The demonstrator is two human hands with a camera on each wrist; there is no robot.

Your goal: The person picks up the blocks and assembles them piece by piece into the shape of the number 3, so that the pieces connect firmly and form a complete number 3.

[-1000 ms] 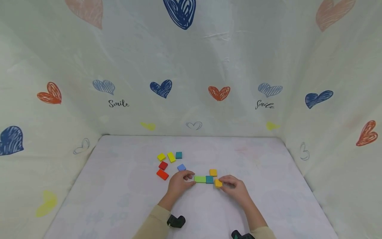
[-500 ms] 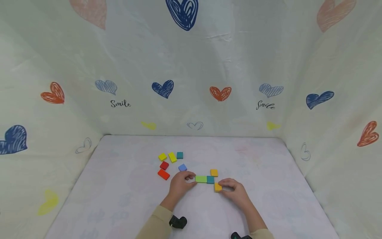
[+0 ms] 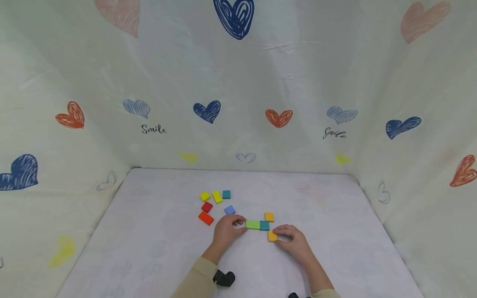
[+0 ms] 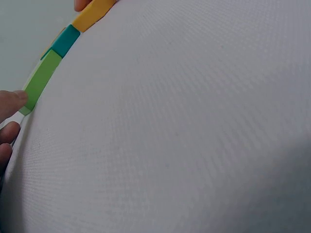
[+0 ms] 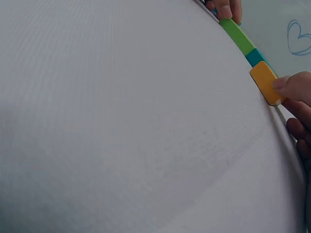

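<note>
A light green block lies end to end with a teal block in mid-table. My left hand holds the green block at its left end, thumb on the near side, as the left wrist view shows. At the teal block's near right corner, my right hand pinches an orange block by its right side between thumb and index finger. A second orange block lies at the teal block's far right corner.
Left of the row lie two yellow blocks, two red blocks, another teal block and a blue block just beyond the left hand. A pale curtain with printed hearts surrounds the white table.
My right hand has drawn the orange block toward me and slightly left, from beside the teal block to its near right corner. The left hand stays at the green block's end.
</note>
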